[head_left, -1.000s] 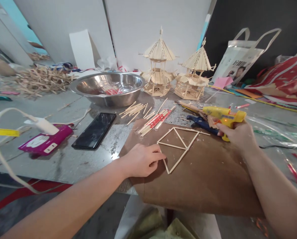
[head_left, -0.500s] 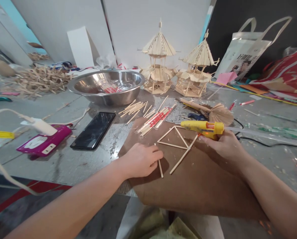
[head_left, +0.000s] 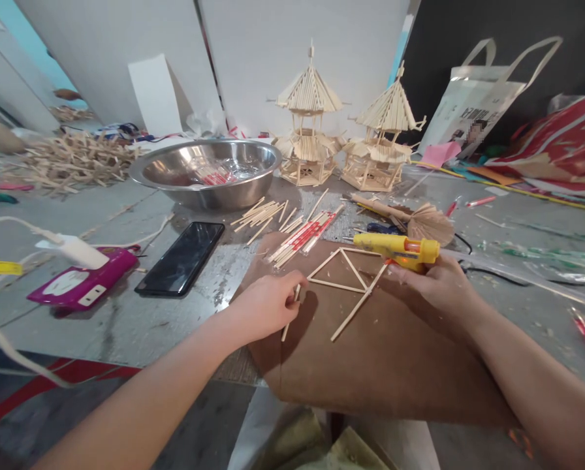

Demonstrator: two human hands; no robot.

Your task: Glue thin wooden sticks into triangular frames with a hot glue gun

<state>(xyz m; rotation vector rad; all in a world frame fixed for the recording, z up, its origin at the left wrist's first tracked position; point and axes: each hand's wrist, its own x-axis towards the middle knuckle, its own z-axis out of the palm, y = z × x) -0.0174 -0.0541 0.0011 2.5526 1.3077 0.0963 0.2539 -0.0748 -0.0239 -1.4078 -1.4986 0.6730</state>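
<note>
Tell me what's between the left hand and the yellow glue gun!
A stick triangle with a long tail lies on the brown board between the left hand and the glue gun, in the head view.

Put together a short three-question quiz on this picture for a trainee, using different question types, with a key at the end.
1. True or false: the left hand holds a stick.

2. How many pagoda models stand on the table?
A) one
B) two
C) three

3. Fill in the blank: the right hand holds a yellow ____ above the brown sheet.

Key: 1 true; 2 B; 3 glue gun.
</note>
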